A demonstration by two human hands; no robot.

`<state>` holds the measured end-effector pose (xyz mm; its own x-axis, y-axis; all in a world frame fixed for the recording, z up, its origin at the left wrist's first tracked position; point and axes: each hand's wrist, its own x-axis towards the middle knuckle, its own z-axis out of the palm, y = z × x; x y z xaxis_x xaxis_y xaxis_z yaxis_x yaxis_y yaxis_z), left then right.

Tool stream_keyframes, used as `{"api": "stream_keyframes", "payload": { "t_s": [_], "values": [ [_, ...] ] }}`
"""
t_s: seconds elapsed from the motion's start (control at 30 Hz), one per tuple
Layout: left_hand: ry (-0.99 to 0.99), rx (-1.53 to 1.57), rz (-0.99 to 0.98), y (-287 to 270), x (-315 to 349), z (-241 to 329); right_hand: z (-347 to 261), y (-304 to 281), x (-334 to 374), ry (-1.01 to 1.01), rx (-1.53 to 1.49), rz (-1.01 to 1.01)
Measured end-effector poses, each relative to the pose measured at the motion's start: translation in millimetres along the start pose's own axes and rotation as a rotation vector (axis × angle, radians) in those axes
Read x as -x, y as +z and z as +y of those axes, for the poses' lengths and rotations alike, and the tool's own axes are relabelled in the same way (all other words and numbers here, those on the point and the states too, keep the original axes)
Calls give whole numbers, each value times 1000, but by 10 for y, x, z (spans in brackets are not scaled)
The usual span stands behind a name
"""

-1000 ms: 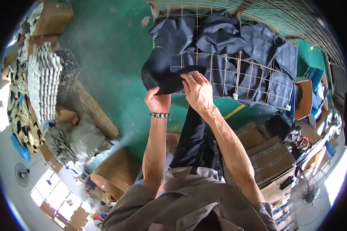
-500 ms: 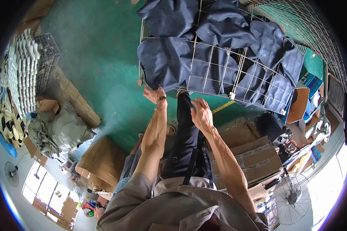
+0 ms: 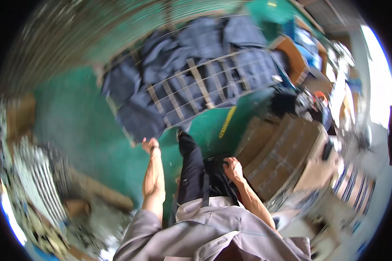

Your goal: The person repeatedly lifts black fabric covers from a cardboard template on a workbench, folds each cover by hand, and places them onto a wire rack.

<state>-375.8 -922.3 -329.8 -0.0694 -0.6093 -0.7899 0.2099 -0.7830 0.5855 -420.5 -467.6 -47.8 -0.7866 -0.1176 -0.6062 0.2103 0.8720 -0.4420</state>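
Dark blue-grey limp sheets (image 3: 139,116), which look like cloth or leather, lie over a wire mesh rack (image 3: 188,114) in front of me. My left hand (image 3: 151,145) is at the near left corner of the rack, its fingers closed at the lower edge of the nearest sheet; blur hides the exact grip. My right hand (image 3: 234,169) hangs beside my right thigh, away from the rack. Its fingers are loosely bent and apart, with nothing visible in them.
Flattened cardboard boxes (image 3: 287,152) are stacked close on my right, with a dark machine (image 3: 307,102) beyond. A yellow strip (image 3: 227,122) marks the green floor (image 3: 82,126). Stacked white pieces (image 3: 41,178) and a wooden board (image 3: 100,189) stand at left.
The view has swung right and is blurred, so the rack appears further left and tilted. My right hand has dropped from near the rack to my thigh. My left hand stays at the sheet's corner.
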Motion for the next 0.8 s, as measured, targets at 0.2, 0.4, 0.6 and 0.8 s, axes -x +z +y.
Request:
{"api": "stream_keyframes", "payload": {
  "t_s": [0.2, 0.4, 0.6, 0.8],
  "values": [
    [493, -2180, -678, 734, 1180, -329, 488, -243, 982, 256, -285, 148],
    [-281, -1796, -909, 1181, 3034, -920, 1237, -269, 2016, 422, -581, 455],
    [-224, -2022, -1152, 1158, 3940, -1558, 1783, -68, 2758, 763, -804, 1020],
    [-317, -2231, -1548, 796, 4890, -2366, 2287, 245, 3737, 1183, -802, 1354]
  ]
}}
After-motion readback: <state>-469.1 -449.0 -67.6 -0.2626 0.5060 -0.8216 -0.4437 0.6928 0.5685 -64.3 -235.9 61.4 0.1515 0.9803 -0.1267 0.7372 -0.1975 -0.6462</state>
